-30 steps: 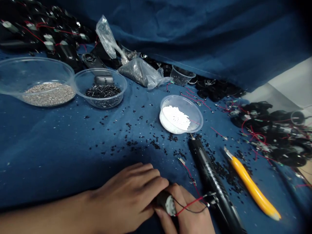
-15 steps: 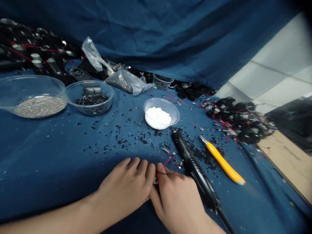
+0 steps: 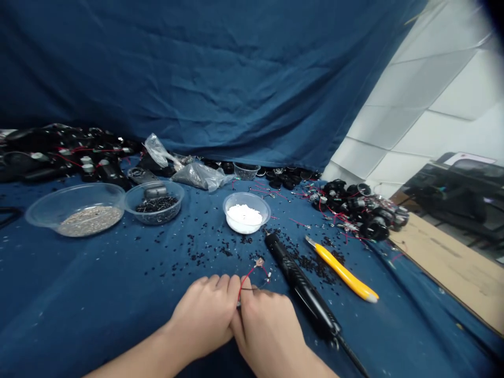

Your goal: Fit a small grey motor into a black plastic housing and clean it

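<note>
Two hands closed together: the left hand (image 3: 202, 317) and right hand (image 3: 268, 331) pinch a red-and-black wire lead (image 3: 252, 275), its held end hidden between them. Just right of them lie a black corded soldering iron (image 3: 299, 286) and a yellow utility knife (image 3: 340, 272). Farther right, wired black motors (image 3: 360, 212) sit heaped; ahead and left, a clear bowl of black pins (image 3: 154, 183) is well filled.

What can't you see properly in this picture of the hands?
Head view:
The left hand and right hand hide what the red wire leads into.
The black tool's cord is cut off by the bottom edge.
The black bits in the small bowl are too small to identify.
</note>
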The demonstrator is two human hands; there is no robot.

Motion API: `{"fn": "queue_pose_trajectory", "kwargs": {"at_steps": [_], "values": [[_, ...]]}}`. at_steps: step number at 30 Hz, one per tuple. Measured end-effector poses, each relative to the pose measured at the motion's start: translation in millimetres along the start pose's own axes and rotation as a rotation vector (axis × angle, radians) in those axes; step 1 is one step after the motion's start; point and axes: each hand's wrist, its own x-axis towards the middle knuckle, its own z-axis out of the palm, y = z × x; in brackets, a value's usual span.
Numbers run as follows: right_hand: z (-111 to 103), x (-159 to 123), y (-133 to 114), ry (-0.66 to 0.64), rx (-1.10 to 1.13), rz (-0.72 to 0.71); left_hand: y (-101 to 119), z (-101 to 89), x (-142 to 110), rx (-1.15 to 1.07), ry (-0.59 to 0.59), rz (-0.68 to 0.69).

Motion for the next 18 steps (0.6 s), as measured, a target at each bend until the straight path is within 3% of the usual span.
{"fn": "queue_pose_trajectory", "kwargs": {"at_steps": [12, 18], "values": [[-5.3, -0.9, -6.1, 0.028, -0.065, 0.007, -2.2, 3.8, -1.3, 0.081, -0.055, -0.068], [-3.3, -3.5, -5.8, -0.005, -0.109, 0.014, 0.7, 9.1, -2.9, 0.054, 0.001, -0.056]]}}
